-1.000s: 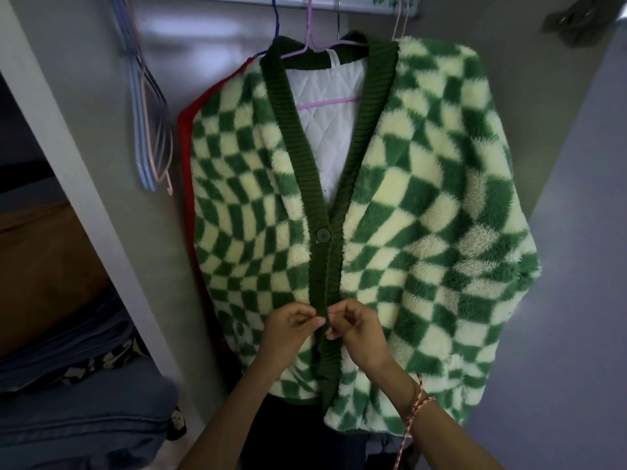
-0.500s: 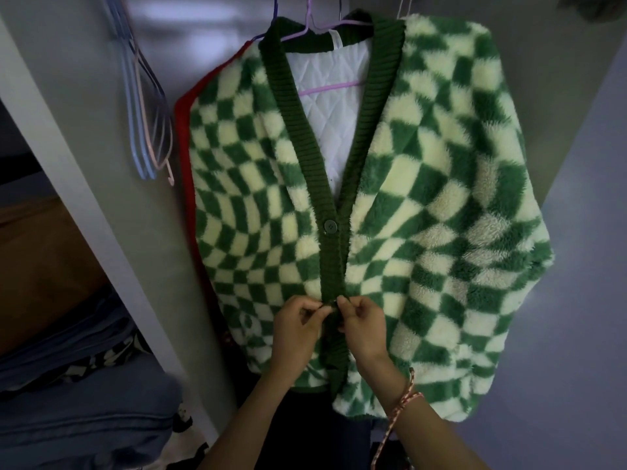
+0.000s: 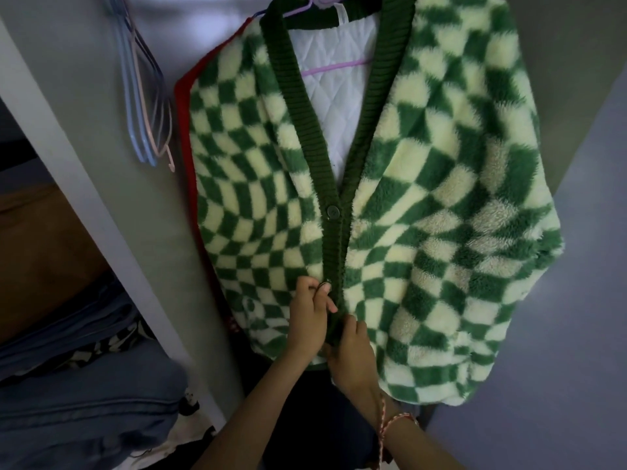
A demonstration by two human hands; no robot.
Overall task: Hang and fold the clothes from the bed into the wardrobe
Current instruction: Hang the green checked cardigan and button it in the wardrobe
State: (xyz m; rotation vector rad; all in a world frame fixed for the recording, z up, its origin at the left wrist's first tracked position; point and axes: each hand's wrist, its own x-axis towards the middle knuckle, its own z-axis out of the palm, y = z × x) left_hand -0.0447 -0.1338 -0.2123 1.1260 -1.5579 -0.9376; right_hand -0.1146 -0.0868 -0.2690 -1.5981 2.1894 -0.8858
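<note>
A fluffy green-and-cream checked cardigan (image 3: 424, 198) hangs in the wardrobe on a purple hanger (image 3: 336, 66), over a white quilted lining. Its upper button (image 3: 333, 211) is fastened on the dark green ribbed placket. My left hand (image 3: 310, 317) pinches the placket at a lower button, fingers curled on the fabric. My right hand (image 3: 353, 354), with a red-and-white thread band at the wrist, grips the placket's lower end just below and to the right. A red garment (image 3: 183, 106) peeks out behind the cardigan's left side.
Several empty blue and pink hangers (image 3: 146, 106) hang at the left of the cardigan. A white wardrobe divider (image 3: 84, 198) runs diagonally at left. Left of it, folded denim (image 3: 84, 412) and a brown fabric stack (image 3: 40, 252) lie on shelves. A grey wall stands at right.
The camera has moved closer and lower. Both hands have slid down the placket from the middle button toward the hem, the right one dropping below the left.
</note>
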